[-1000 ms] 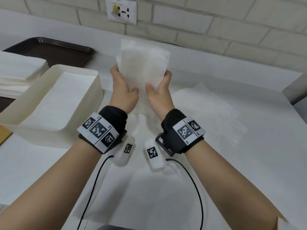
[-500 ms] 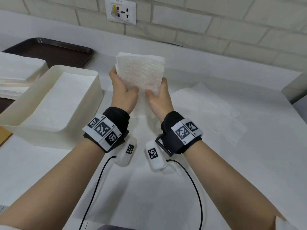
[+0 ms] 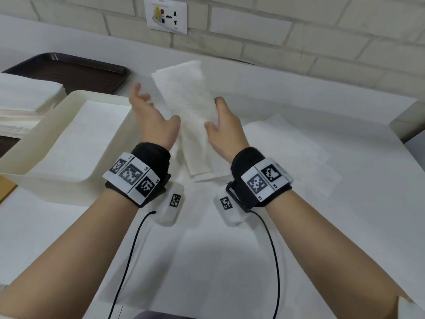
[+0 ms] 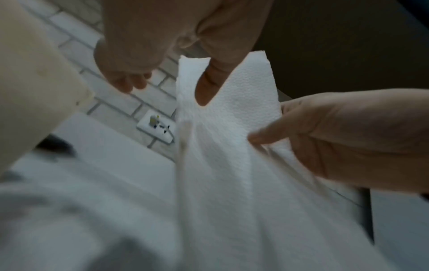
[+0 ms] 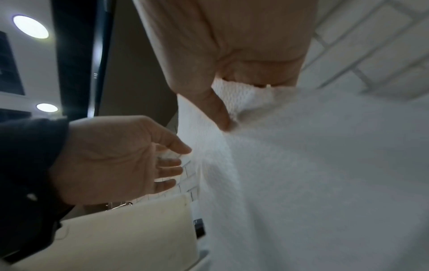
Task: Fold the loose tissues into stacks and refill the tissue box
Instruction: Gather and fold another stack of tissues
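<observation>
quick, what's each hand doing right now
Left hand: open, fingers spread, thumb by the folded white embossed paper tissue; contact unclear.
Right hand: pinching that tissue between thumb and fingers.

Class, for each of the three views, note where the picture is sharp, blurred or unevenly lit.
Head view: evenly lit, mostly sharp; left hand fingers motion-blurred. Left wrist view: tissue texture crisp near the top, bottom smeared. Right wrist view: ceiling lights glare, lower tissue soft.

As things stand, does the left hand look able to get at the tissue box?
Probably yes: the left hand hangs open beside the tissue box, holding nothing, with nothing between them; the right hand holds the folded tissue.
</observation>
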Demonstrator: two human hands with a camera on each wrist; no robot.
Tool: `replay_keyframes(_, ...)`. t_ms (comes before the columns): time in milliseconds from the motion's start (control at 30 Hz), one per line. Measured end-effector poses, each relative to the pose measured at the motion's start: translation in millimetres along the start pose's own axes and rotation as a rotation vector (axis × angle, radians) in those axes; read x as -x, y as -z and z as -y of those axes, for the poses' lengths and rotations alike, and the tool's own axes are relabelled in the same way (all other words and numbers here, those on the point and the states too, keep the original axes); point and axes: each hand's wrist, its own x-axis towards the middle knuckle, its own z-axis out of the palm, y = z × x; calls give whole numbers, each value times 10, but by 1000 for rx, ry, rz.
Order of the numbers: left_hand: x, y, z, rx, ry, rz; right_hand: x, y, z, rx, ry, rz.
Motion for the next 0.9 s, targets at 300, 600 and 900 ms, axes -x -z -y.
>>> replay_keyframes(300, -169, 65, 10, -49, 67, 284, -157, 315, 258, 731, 199, 238)
replay_keyframes(600, -110, -56, 368, -120, 393, 322, -48, 42, -24, 855, 59, 467)
replay_keyframes(900, -85, -57, 176, 56, 478, 277, -207, 229, -38, 292, -85, 268)
